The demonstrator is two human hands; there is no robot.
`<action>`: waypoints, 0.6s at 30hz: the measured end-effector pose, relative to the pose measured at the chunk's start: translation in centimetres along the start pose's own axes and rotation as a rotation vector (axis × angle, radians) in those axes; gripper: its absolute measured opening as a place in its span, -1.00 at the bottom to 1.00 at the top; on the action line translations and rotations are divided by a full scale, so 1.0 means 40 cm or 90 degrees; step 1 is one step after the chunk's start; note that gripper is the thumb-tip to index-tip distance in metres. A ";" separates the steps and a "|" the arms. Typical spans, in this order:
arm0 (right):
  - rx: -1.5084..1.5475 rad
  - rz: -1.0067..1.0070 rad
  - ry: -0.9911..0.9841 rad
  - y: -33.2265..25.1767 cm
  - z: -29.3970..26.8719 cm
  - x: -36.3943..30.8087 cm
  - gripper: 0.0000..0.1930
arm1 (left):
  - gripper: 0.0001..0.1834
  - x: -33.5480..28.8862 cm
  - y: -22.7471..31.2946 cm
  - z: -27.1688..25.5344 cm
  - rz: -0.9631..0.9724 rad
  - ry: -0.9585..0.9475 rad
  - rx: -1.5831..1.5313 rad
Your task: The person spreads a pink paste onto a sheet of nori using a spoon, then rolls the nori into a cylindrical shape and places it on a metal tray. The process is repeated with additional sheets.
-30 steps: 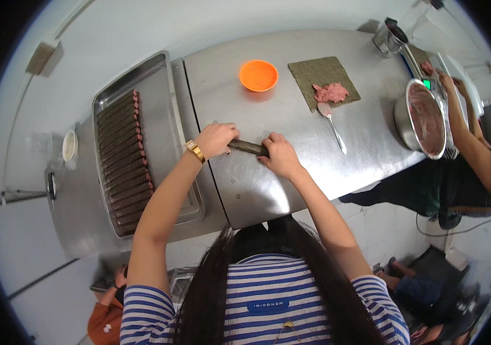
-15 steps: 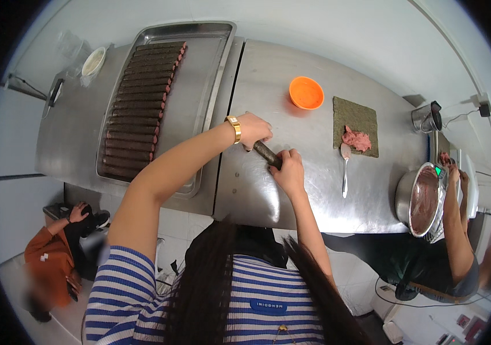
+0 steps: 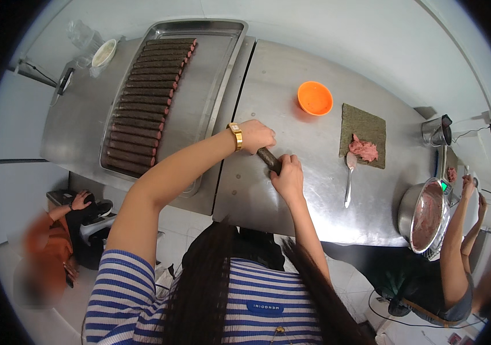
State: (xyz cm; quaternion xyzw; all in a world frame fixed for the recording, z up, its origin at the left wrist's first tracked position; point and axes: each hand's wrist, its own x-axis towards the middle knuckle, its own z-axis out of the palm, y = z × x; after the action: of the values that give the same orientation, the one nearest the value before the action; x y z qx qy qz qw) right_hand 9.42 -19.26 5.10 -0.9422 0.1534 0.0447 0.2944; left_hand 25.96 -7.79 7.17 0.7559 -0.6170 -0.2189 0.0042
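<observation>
A dark seaweed roll (image 3: pixel 269 160) lies aslant between my two hands, low over the steel table. My left hand (image 3: pixel 255 137), with a gold watch at the wrist, is closed round its far left end. Round the near right end curl the fingers and thumb of my right hand (image 3: pixel 288 176). Only the middle of the roll shows; both ends are covered. To the right, a flat seaweed sheet (image 3: pixel 366 123) carries a lump of pink meat paste (image 3: pixel 364 149). A spoon (image 3: pixel 349 187) rests with its paste-smeared bowl at the sheet's near edge.
On the left, a large metal tray (image 3: pixel 214 75) holds a row of several finished rolls (image 3: pixel 147 98). An orange bowl (image 3: pixel 315 98) stands far of my hands. At the right edge, a co-worker's hands (image 3: pixel 471 185) are beside a steel bowl of paste (image 3: pixel 407 215). Another person (image 3: pixel 50 247) sits lower left.
My view has shifted a little, so the table's things sit slightly farther right. Both hands stay on the roll, with a bit less of it showing between them. The co-worker's hands have moved apart.
</observation>
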 end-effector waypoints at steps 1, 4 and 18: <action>0.003 0.005 -0.004 0.000 0.003 -0.001 -0.60 | -0.88 -0.003 0.000 0.003 0.006 0.013 -0.001; 0.043 -0.003 0.023 0.005 0.009 -0.006 -0.60 | -0.89 -0.003 0.002 0.011 0.009 0.012 -0.001; 0.138 -0.053 -0.033 0.021 0.015 0.008 -0.59 | -0.91 -0.028 -0.017 0.027 0.004 0.042 -0.025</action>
State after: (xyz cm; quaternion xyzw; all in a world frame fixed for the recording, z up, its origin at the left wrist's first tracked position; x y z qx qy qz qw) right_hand 9.45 -19.65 4.09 -0.9089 0.1105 0.0399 0.4000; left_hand 26.06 -6.30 6.36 0.7604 -0.6147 -0.2059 0.0398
